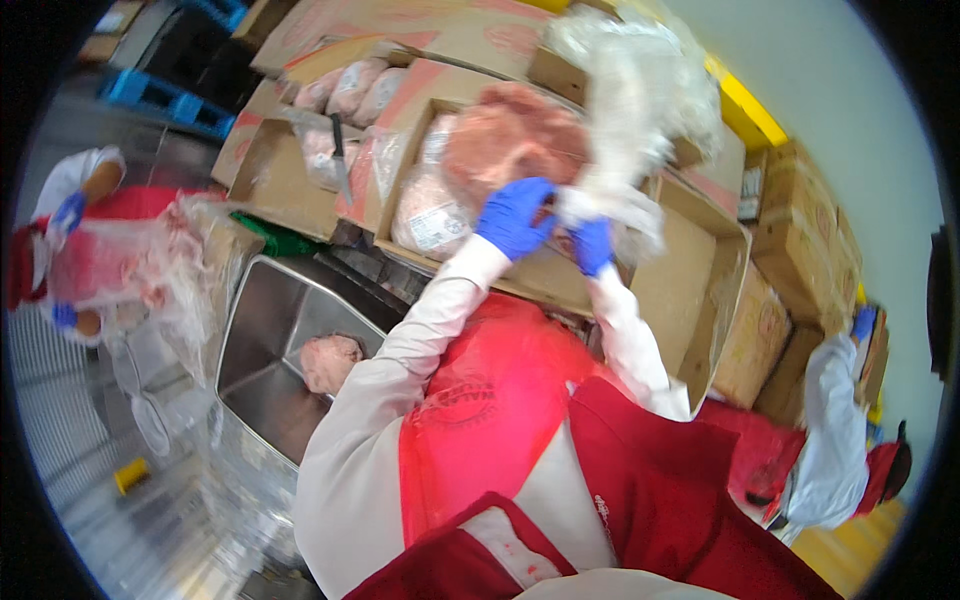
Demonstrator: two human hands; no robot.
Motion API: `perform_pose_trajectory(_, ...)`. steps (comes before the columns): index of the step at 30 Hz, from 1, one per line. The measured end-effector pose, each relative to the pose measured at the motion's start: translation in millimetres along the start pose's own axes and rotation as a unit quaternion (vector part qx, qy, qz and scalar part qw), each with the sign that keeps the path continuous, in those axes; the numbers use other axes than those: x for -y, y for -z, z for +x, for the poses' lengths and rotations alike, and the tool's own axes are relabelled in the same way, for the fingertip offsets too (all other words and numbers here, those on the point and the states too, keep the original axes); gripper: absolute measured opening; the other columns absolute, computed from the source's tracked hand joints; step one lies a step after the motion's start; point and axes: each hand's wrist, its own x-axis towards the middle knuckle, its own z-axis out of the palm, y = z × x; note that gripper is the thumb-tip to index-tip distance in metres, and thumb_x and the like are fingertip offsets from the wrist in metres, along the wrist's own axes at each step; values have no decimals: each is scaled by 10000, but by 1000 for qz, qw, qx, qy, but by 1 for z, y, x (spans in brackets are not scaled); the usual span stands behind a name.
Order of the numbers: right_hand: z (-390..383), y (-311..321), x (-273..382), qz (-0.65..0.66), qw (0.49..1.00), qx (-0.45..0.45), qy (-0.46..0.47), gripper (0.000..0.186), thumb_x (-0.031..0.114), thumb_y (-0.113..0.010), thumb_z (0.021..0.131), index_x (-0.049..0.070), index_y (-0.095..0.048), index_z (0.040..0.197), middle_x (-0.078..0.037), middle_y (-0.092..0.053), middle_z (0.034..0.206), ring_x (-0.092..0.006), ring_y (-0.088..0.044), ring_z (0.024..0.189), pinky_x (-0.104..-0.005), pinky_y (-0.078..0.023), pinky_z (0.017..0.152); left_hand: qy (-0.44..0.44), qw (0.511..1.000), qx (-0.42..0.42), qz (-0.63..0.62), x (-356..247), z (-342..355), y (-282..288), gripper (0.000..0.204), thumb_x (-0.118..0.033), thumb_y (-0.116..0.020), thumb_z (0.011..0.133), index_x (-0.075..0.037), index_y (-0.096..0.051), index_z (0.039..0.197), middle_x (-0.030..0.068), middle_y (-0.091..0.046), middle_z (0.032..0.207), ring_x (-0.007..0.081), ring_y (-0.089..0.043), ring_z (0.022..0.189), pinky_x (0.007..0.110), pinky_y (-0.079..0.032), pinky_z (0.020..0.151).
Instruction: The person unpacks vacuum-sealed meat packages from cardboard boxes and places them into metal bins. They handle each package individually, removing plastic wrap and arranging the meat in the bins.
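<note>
A large piece of raw meat [510, 135], smeared by motion, is over the open cardboard box [560, 280] in front of me. My left hand [515, 218], in a blue glove, is closed on its near edge. Beside it, a clear plastic bag [630, 110] stretches upward, crumpled and blurred. The gloved fingers of my right hand [592, 247] are closed on the bag's lower end. Left of my left hand, a bagged piece of meat with a white label [432, 215] lies in the same box.
A steel tub [262, 330] on my left holds one piece of meat [330, 362]. Beyond it lies a knife [341, 160] near bagged meat [355, 90]. Cardboard boxes [795, 225] are stacked at right. Co-workers stand at far left [80, 230] and right [830, 430].
</note>
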Motion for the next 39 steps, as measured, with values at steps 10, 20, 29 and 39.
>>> perform_pose_trajectory(10,124,-74,-39,176,948,54,-261,249,225,-594,767,-3,-691,794,-92,-622,598,-152,-577,569,-317,-452,520,95,983,36,154,132,-41,-56,862,-330,-675,715,-107,-224,1415,196,-271,1434,409,-295,1287,515,-283,1028)
perform_pose_trajectory(20,-56,31,-31,-22,989,95,-115,460,199,-640,777,68,-522,1202,-164,-523,1234,-316,-511,1116,-390,-404,945,79,992,90,48,147,-15,-76,623,-288,-672,759,8,-431,1252,254,-495,1221,381,-492,1117,404,-391,962)
perform_pose_trajectory(29,-324,193,-22,-214,776,505,-312,570,417,-679,716,136,-556,1196,-146,-605,1111,-315,-579,1019,-382,-455,866,10,904,426,41,45,36,-115,518,-403,-596,807,-19,-542,1151,207,-605,1075,343,-578,1008,370,-450,881)
perform_pose_trajectory(39,-228,278,40,-250,908,207,-264,152,280,-663,726,182,-677,840,-80,-658,810,-296,-627,720,-406,-496,640,-371,804,454,-101,-166,24,-191,481,-425,-591,770,-102,-561,1124,140,-582,1088,316,-549,1022,432,-411,872)
